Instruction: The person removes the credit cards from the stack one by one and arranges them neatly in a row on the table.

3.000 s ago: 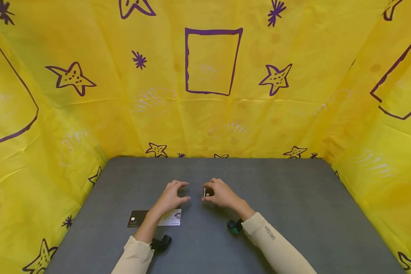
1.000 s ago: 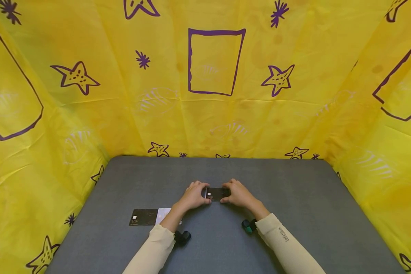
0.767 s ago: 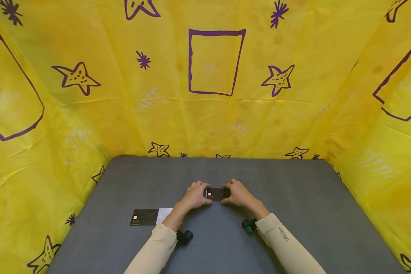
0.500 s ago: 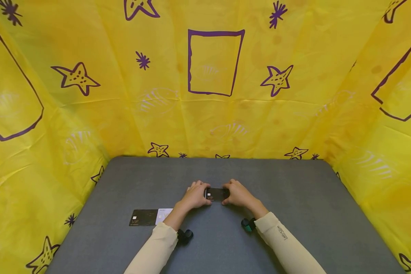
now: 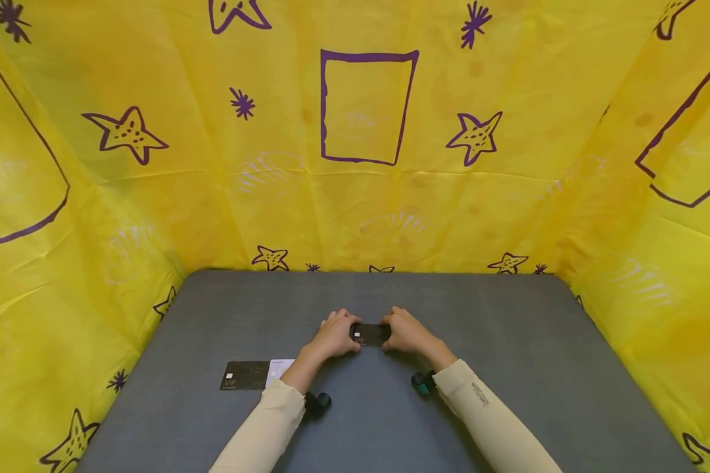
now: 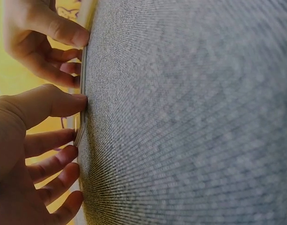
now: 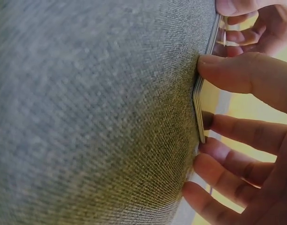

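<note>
A small stack of cards [image 5: 371,335], with a black VIP card on top, lies flat on the grey table. My left hand [image 5: 334,334] pinches its left end between thumb and fingers, and my right hand [image 5: 409,332] does the same at the right end. Seen edge-on in the right wrist view, the stack [image 7: 198,108] shows several thin layers, their edges lined up closely. In the left wrist view both thumbs press the near long edge of the stack [image 6: 84,70]. The cards under the top one are hidden from above.
To the left lie another black VIP card [image 5: 245,376] and a whitish card [image 5: 277,370] side by side, the latter partly covered by my left forearm. Yellow patterned cloth [image 5: 355,217] walls in the back and sides of the table [image 5: 509,368].
Over three seconds my left hand has moved right, from apart and holding nothing to gripping the stack's left end. Lately the right hand has shifted slightly left, closer to the left hand.
</note>
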